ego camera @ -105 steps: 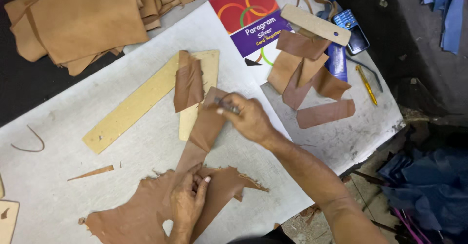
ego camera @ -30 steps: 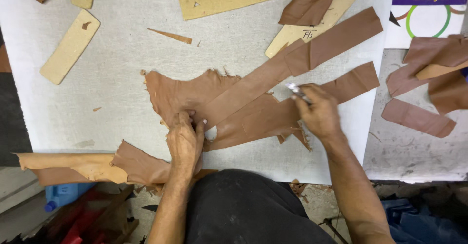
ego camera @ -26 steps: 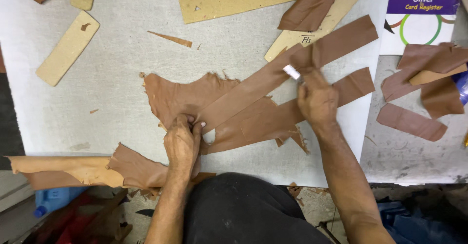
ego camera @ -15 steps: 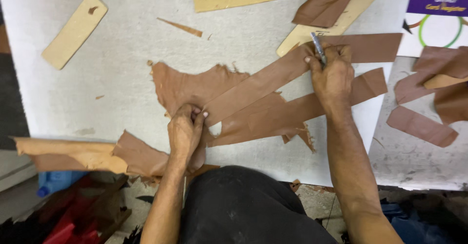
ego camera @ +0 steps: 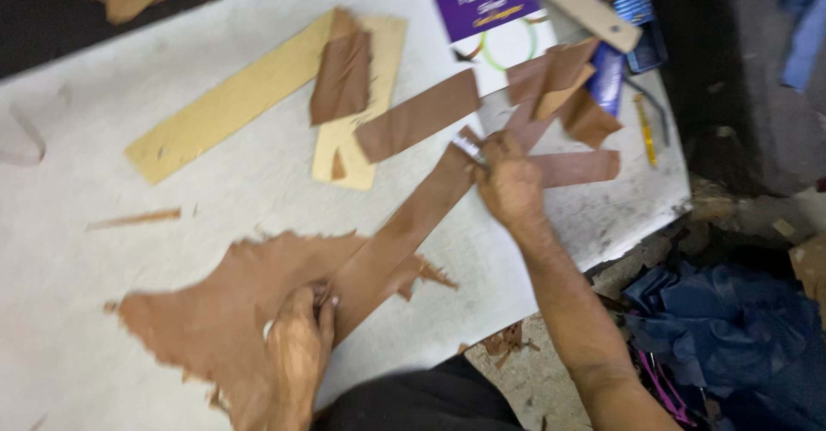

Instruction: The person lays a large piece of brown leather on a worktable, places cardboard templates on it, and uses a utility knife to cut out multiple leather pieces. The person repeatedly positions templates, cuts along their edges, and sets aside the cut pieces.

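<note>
— The fingers?
— Right hand (ego camera: 509,186) is closed on a small metal blade (ego camera: 469,148), probably a knife — it's blurred. Left hand (ego camera: 297,349) presses fingertips together onto the brown leather sheet (ego camera: 215,310).
— And the strip?
— The long leather strip (ego camera: 404,233) runs between both hands — flat on the white table (ego camera: 215,190).

Materials: leather, board, metal, matt worktop.
Brown leather sheet (ego camera: 215,310) lower left is matt, with ragged edges; tan template board (ego camera: 232,100) upper left looks like dull, smooth card; small cutting tool (ego camera: 469,147) at centre shows bright metal; white table (ego camera: 129,181) surface is matt and scuffed.
</note>
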